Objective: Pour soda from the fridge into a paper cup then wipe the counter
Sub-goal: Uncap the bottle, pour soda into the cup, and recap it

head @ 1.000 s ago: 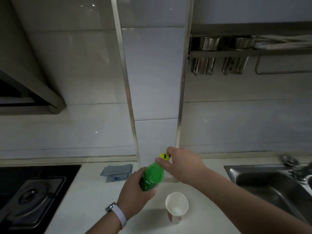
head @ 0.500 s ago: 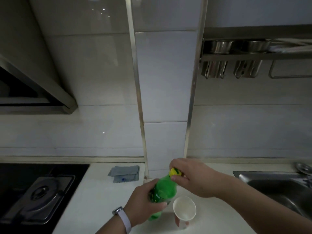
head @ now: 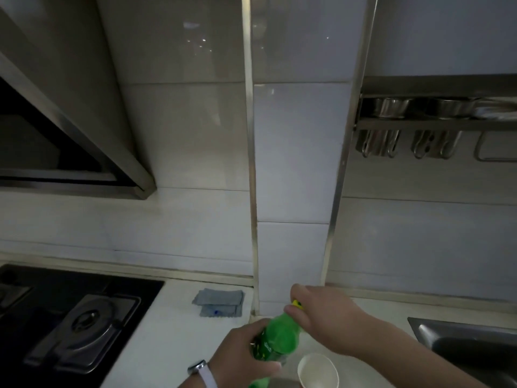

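Head view: left hand (head: 240, 355) fingers wrap green bottle (head: 275, 341); right hand (head: 321, 317) fingers pinch yellow cap (head: 297, 304).

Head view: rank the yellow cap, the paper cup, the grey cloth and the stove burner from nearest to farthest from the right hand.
1. Yellow cap, in the right hand's grip.
2. Paper cup, just below the hand, at the bottom edge.
3. Grey cloth, to the left by the wall.
4. Stove burner, far left.

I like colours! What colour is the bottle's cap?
Yellow cap, on the green soda bottle; head view.
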{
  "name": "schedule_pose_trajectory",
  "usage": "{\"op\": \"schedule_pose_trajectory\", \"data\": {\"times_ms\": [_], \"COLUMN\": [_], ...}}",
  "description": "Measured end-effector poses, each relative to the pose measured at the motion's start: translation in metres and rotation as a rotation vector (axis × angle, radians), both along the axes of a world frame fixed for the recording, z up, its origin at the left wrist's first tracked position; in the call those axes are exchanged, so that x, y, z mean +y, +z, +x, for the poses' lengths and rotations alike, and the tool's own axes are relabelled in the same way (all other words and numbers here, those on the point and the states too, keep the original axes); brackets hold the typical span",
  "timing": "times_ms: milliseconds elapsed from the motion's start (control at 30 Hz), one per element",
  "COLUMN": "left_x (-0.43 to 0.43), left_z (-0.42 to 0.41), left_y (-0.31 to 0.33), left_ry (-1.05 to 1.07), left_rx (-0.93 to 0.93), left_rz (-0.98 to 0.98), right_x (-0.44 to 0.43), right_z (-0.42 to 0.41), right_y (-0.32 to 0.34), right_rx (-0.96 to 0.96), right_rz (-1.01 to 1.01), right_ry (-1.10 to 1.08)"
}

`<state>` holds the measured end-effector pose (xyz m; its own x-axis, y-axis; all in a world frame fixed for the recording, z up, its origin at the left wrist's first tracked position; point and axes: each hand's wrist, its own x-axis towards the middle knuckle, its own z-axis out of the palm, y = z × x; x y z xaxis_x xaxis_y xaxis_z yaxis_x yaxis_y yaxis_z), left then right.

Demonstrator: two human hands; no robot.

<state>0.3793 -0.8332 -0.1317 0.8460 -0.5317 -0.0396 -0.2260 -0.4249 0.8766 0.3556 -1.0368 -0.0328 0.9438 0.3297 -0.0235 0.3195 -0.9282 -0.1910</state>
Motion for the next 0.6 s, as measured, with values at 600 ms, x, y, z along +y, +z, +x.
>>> {"op": "schedule_pose_trajectory", "data": {"times_ms": [600], "left_x": [0.006], "left_z": [0.001], "left_y": [0.014], "left_ry": [0.038], "left_rx": [0.056], "left_rz": [0.006], "right_x": [0.006], "right_z": [0.003], "right_y": [0.018], "right_rx": [0.029], "right_rz": [-0.030], "right_ry": [0.001]}}
